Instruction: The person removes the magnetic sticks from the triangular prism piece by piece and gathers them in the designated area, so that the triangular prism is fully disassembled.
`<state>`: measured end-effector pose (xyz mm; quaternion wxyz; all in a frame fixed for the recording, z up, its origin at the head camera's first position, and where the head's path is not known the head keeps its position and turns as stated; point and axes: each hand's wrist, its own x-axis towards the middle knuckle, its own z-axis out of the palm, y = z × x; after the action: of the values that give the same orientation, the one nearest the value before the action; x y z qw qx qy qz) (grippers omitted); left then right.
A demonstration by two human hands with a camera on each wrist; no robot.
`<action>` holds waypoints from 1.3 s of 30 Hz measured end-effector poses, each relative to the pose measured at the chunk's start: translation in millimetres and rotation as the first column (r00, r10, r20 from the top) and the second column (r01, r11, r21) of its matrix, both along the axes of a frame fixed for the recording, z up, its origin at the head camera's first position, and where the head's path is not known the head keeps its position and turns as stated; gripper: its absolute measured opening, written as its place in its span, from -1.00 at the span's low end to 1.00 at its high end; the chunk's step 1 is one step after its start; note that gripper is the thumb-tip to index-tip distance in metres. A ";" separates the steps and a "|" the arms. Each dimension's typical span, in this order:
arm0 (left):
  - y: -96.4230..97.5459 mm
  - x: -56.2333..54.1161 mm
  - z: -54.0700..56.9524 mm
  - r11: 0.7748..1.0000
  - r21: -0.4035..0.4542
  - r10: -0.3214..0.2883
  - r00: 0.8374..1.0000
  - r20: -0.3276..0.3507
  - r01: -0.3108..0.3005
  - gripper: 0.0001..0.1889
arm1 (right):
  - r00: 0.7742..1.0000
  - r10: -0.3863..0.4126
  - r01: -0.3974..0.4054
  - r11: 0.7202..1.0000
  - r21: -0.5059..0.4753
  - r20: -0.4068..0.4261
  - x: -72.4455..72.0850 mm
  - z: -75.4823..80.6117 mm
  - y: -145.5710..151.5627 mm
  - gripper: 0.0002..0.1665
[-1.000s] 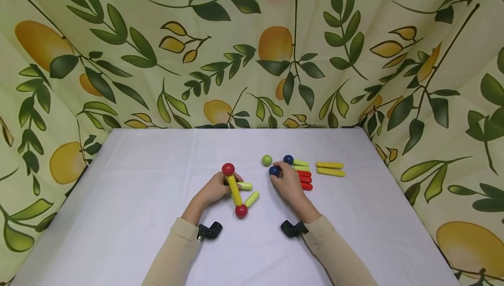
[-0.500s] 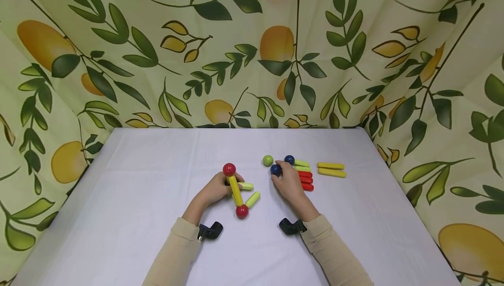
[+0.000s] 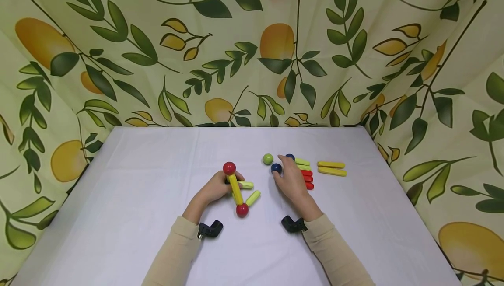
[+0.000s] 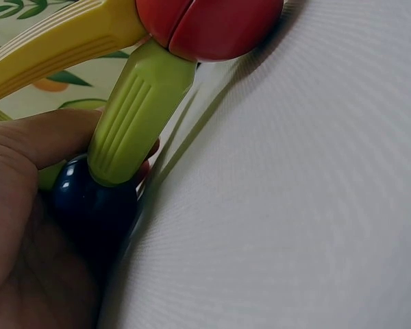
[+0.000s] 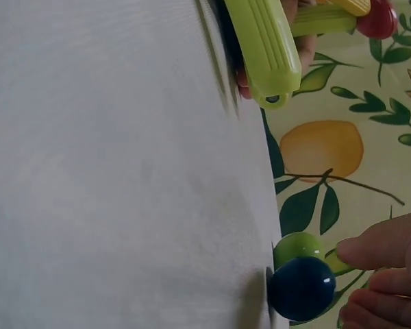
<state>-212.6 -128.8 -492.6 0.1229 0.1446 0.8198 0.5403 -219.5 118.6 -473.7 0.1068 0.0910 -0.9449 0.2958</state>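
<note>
My left hand (image 3: 214, 187) grips a magnetic stick-and-ball frame by its dark blue ball (image 4: 94, 209), mostly hidden from above. The frame has an upper red ball (image 3: 229, 168), a lower red ball (image 3: 242, 210), a yellow rod (image 3: 236, 190) between them and light green rods (image 3: 253, 198). My right hand (image 3: 293, 182) is beside a loose blue ball (image 3: 276, 168). In the right wrist view, its thumb (image 5: 377, 245) and fingers stand apart from that blue ball (image 5: 303, 288). Another blue ball (image 3: 290, 156) is partly hidden behind the right fingers.
A loose green ball (image 3: 268, 159) sits left of the right fingertips. Short green rods (image 3: 302, 162) and red rods (image 3: 307, 179) lie right of that hand, partly covered. Farther right are two yellow rods (image 3: 332, 168). A patterned curtain (image 3: 236, 71) borders the white table (image 3: 130, 216).
My right fingers have come off the near blue ball and spread toward the farther one, now partly covering it. The left hand and its frame have stayed in place.
</note>
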 end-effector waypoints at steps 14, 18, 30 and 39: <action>0.2 -0.5 0.3 1.000 -0.012 -0.022 0.999 -0.029 0.021 -0.80 | 0.913 0.404 -0.408 0.901 -0.149 -0.060 12.3 30.9 -38.6 -0.45; 0.0 0.2 1.2 0.999 -0.047 -0.022 0.999 -0.048 0.020 -0.79 | 0.859 0.507 -0.509 0.837 -0.199 -0.063 9.2 36.0 -51.2 -0.46; -2.9 0.7 -0.2 0.995 -0.084 -0.053 0.995 -0.081 0.047 -0.79 | 0.723 0.690 -0.676 0.717 -0.171 0.034 -5.3 48.1 -72.3 -0.46; 0.3 11.9 27.0 0.994 -0.076 -0.077 0.995 -0.058 0.072 -0.82 | 0.762 0.645 -0.615 0.748 -0.251 0.054 -4.8 48.1 -73.8 -0.54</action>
<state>-200.7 -128.5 -465.6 0.1232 0.1870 0.8365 0.5001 -224.3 44.8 -425.6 -0.0553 0.3719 -0.8251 0.4216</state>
